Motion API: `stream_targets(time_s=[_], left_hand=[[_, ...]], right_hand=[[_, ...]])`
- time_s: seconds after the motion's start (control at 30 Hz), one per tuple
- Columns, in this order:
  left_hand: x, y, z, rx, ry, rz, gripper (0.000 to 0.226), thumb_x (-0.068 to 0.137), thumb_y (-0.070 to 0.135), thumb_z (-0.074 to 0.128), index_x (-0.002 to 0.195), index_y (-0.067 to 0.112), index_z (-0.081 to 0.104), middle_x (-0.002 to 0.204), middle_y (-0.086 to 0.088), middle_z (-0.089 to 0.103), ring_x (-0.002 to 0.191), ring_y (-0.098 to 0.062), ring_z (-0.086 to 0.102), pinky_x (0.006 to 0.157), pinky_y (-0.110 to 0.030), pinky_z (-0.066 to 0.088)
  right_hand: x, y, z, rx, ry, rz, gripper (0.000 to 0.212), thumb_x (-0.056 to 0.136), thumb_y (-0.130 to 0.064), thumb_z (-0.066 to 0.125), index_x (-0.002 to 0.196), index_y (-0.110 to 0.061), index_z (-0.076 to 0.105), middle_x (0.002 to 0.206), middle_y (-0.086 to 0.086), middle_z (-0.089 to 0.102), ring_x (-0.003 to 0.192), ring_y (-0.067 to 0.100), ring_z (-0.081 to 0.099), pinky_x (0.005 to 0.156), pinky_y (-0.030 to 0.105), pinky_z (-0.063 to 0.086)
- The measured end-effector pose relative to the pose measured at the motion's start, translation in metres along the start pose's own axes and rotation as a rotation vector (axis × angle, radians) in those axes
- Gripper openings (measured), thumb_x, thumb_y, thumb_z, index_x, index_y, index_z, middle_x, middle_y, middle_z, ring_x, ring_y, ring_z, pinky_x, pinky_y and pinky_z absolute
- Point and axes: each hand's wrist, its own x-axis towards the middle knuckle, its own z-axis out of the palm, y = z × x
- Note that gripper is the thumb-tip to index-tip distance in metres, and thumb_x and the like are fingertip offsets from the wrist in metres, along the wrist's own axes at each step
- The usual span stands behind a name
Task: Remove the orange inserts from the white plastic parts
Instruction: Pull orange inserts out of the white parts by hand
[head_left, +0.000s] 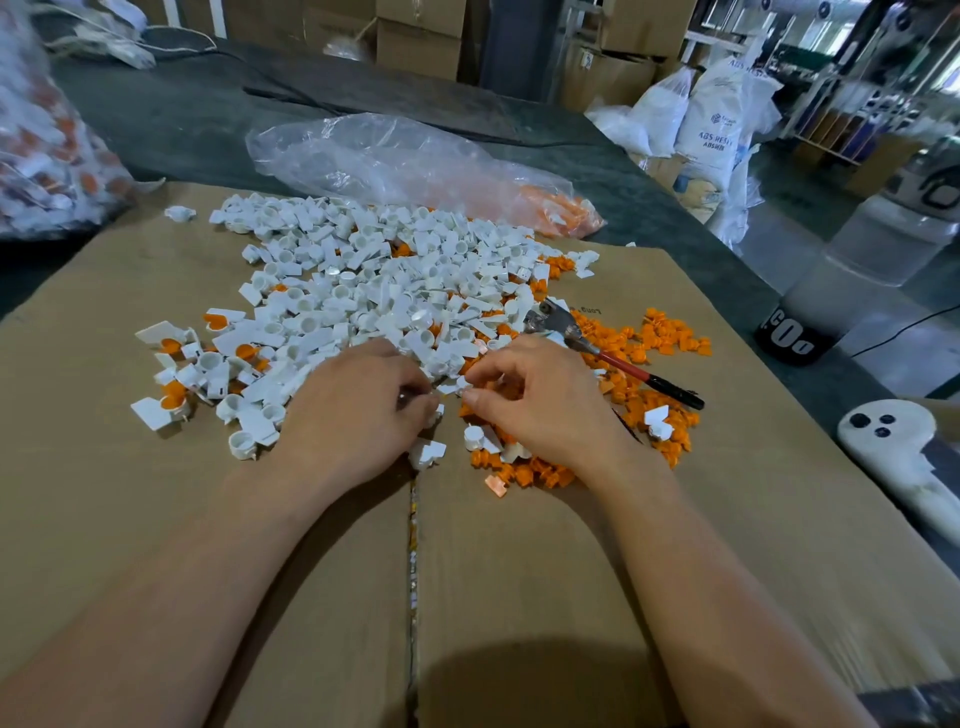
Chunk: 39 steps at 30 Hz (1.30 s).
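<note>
1. Head view: left hand (358, 410) curls palm-down; its grip is hidden, cannot tell.
2. The right hand (540, 400) pinches a small white part (460, 385).
3. Tabbed white parts (363, 280) heap on cardboard (156, 519); loose orange inserts (649, 343) lie beside, right.

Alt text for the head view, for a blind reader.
Left hand and right hand meet over brown cardboard, the right pinching a small white plastic part. A pile of white parts lies ahead; loose orange inserts and red-handled metal tool lie right.
</note>
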Motion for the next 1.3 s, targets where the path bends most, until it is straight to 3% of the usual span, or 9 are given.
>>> stream_targets(time_s=[0.17, 0.3, 0.43, 0.57, 0.67, 0.8, 0.97, 1.17, 1.3], left_hand=[[0.002, -0.003, 0.004, -0.057, 0.009, 0.038, 0.013, 0.087, 0.026, 0.061, 0.089, 0.016, 0.07, 0.078, 0.009, 0.046, 0.08, -0.012, 0.044, 0.067, -0.028, 0.03], [0.001, -0.002, 0.005, -0.09, 0.021, 0.047, 0.015, 0.083, 0.031, 0.063, 0.084, 0.017, 0.069, 0.075, 0.01, 0.048, 0.077, -0.011, 0.045, 0.064, -0.027, 0.026], [0.0, 0.0, 0.002, -0.153, 0.067, 0.009, 0.031, 0.074, 0.04, 0.069, 0.097, 0.02, 0.068, 0.092, 0.006, 0.052, 0.087, -0.014, 0.05, 0.072, -0.029, 0.038], [-0.001, 0.0, 0.004, 0.038, -0.059, 0.054, 0.058, 0.076, 0.061, 0.051, 0.121, 0.026, 0.059, 0.116, 0.003, 0.056, 0.11, -0.017, 0.049, 0.086, -0.03, 0.039], [-0.001, 0.002, 0.004, 0.025, -0.069, 0.074, 0.044, 0.081, 0.045, 0.055, 0.119, 0.025, 0.059, 0.116, 0.002, 0.058, 0.11, -0.018, 0.05, 0.087, -0.032, 0.04], [-0.003, 0.003, 0.004, -0.015, -0.062, 0.086, 0.037, 0.08, 0.022, 0.061, 0.116, 0.024, 0.059, 0.113, 0.001, 0.058, 0.107, -0.018, 0.049, 0.076, -0.025, 0.032], [-0.003, 0.003, 0.004, -0.043, -0.098, 0.104, 0.04, 0.078, 0.029, 0.058, 0.118, 0.026, 0.059, 0.11, 0.001, 0.057, 0.107, -0.018, 0.047, 0.076, -0.025, 0.028], [-0.001, 0.003, 0.003, -0.055, -0.028, 0.119, 0.031, 0.078, 0.018, 0.067, 0.109, 0.021, 0.066, 0.088, 0.01, 0.049, 0.087, -0.01, 0.045, 0.068, -0.023, 0.027], [-0.002, 0.005, 0.002, -0.082, -0.009, 0.128, 0.032, 0.079, 0.014, 0.067, 0.111, 0.02, 0.065, 0.09, 0.01, 0.048, 0.085, -0.006, 0.041, 0.067, -0.021, 0.029]], right_hand=[[0.0, 0.0, 0.001, -0.125, -0.105, -0.01, 0.032, 0.084, -0.034, 0.063, 0.113, -0.024, 0.063, 0.107, -0.006, 0.054, 0.106, 0.012, 0.045, 0.086, 0.024, 0.033], [0.0, -0.002, 0.001, -0.141, -0.123, -0.012, 0.034, 0.085, -0.034, 0.06, 0.118, -0.024, 0.061, 0.114, -0.003, 0.055, 0.11, 0.014, 0.045, 0.095, 0.033, 0.037], [0.001, -0.002, 0.001, -0.163, -0.128, -0.014, 0.03, 0.087, -0.024, 0.055, 0.117, -0.024, 0.061, 0.111, -0.002, 0.055, 0.108, 0.015, 0.047, 0.094, 0.033, 0.037], [0.0, -0.004, 0.002, -0.137, -0.097, -0.016, 0.031, 0.086, -0.036, 0.057, 0.113, -0.024, 0.063, 0.109, -0.004, 0.057, 0.106, 0.013, 0.047, 0.094, 0.035, 0.037], [0.0, -0.005, 0.004, -0.169, -0.109, -0.016, 0.035, 0.083, -0.042, 0.059, 0.114, -0.025, 0.062, 0.11, -0.004, 0.057, 0.106, 0.013, 0.046, 0.094, 0.037, 0.036], [0.0, -0.008, 0.005, -0.166, -0.107, -0.006, 0.03, 0.08, -0.025, 0.06, 0.111, -0.025, 0.062, 0.103, -0.007, 0.058, 0.1, 0.012, 0.047, 0.093, 0.037, 0.038], [0.001, -0.011, 0.003, -0.13, -0.114, 0.019, 0.027, 0.077, -0.019, 0.061, 0.104, -0.022, 0.062, 0.09, -0.009, 0.054, 0.094, 0.013, 0.048, 0.088, 0.035, 0.039], [0.0, -0.009, 0.002, -0.081, -0.07, 0.004, 0.023, 0.079, -0.016, 0.061, 0.101, -0.019, 0.062, 0.088, -0.01, 0.052, 0.091, 0.013, 0.05, 0.083, 0.03, 0.04], [0.001, -0.006, 0.002, -0.049, -0.052, -0.003, 0.021, 0.082, -0.017, 0.062, 0.103, -0.02, 0.061, 0.094, -0.008, 0.05, 0.087, 0.007, 0.047, 0.078, 0.023, 0.04]])
